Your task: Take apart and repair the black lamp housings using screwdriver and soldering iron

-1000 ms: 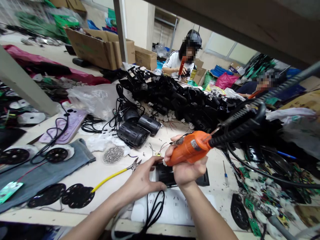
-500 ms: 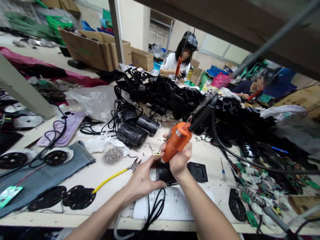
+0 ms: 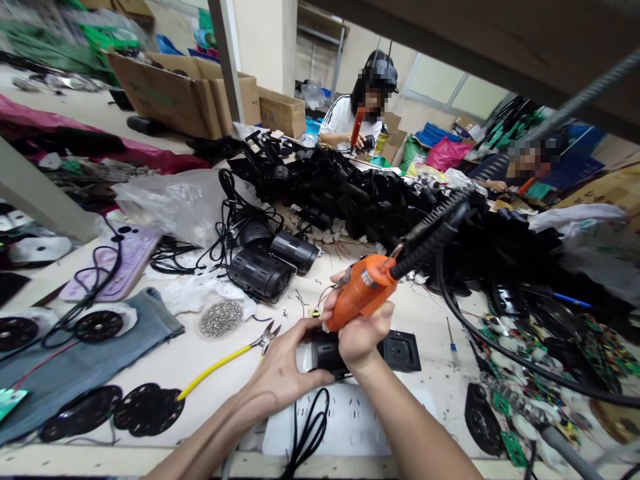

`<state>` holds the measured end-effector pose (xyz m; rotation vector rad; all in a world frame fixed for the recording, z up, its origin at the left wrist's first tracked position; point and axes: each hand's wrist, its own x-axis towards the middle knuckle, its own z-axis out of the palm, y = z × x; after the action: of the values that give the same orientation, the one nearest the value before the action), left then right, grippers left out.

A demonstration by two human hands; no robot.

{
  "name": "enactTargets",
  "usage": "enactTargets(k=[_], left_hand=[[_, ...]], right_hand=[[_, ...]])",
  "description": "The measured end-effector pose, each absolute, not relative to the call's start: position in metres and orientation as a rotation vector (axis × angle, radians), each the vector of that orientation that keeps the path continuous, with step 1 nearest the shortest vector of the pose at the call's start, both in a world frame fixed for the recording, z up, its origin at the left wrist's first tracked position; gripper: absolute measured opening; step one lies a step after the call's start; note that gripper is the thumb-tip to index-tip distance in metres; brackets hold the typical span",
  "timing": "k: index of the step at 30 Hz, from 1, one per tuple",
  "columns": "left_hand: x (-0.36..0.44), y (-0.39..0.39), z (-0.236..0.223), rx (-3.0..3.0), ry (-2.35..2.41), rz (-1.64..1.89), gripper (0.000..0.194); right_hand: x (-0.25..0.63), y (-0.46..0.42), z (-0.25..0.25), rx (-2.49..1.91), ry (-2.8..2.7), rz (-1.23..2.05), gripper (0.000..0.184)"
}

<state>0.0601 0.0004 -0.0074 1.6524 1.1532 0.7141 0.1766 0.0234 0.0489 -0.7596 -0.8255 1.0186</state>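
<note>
My right hand (image 3: 361,333) is wrapped round an orange electric screwdriver (image 3: 361,291), tilted, with a black cable and a coiled spring at its upper end. Its bit is hidden behind my hand. Under it lies a black cylindrical housing (image 3: 327,353) with a square black base (image 3: 401,351). My left hand (image 3: 287,367) grips the housing's left end, thumb on the near side and fingers on the far side. A white power strip (image 3: 345,420) lies just in front, with a looped black cord (image 3: 310,427) across it.
Yellow-handled cutters (image 3: 225,363) and a dish of screws (image 3: 221,317) lie to the left. Several black cylindrical housings (image 3: 263,272) stand behind. A heap of black parts (image 3: 350,187) fills the back; circuit boards (image 3: 510,447) crowd the right. Across the bench sits a person (image 3: 345,117).
The screwdriver's cable end has swung right and slightly down, tilting the tool more. Both hands stay at the housing. The whole view has shifted slightly.
</note>
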Motion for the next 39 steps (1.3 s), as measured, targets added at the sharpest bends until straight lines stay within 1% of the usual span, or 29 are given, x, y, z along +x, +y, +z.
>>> enactTargets(k=[3,6,8,10,14,17,20,22,26,30,35,39], left_hand=[[0.060,0.000,-0.007,1.657,1.157,0.689,0.066],[0.061,0.000,-0.009,1.678,1.144,0.702,0.075],[0.062,-0.001,-0.012,1.702,1.138,0.738,0.076],[0.063,-0.001,-0.015,1.717,1.117,0.780,0.071],[0.065,0.001,-0.019,1.747,1.074,0.852,0.055],[0.066,0.003,-0.019,1.781,1.091,0.881,0.049],[0.066,0.004,-0.016,1.798,1.093,0.875,0.046],[0.064,0.005,-0.014,1.801,1.064,0.864,0.046],[0.060,0.006,-0.013,1.790,0.976,0.824,0.055],[0.057,0.007,-0.015,1.803,0.934,0.818,0.059],[0.058,0.008,-0.014,1.822,0.954,0.814,0.055],[0.059,0.009,-0.014,1.820,1.001,0.809,0.056]], right_hand=[[0.180,0.023,0.056,-0.775,-0.831,1.031,0.074],[0.183,0.020,0.065,-0.793,-0.896,0.998,0.073],[0.184,0.017,0.067,-0.788,-0.926,0.998,0.074],[0.184,0.014,0.065,-0.739,-0.952,1.031,0.071],[0.182,0.010,0.048,-0.570,-0.994,1.014,0.060],[0.181,0.011,0.037,-0.515,-0.971,0.970,0.056],[0.182,0.015,0.036,-0.544,-0.955,0.994,0.058],[0.186,0.013,0.045,-0.577,-0.960,1.035,0.062],[0.202,-0.013,0.074,-0.582,-0.925,1.036,0.075],[0.215,-0.047,0.087,-0.599,-1.042,1.098,0.069],[0.209,-0.058,0.073,-0.624,-1.044,1.109,0.066],[0.202,-0.054,0.065,-0.656,-1.015,1.081,0.069]])
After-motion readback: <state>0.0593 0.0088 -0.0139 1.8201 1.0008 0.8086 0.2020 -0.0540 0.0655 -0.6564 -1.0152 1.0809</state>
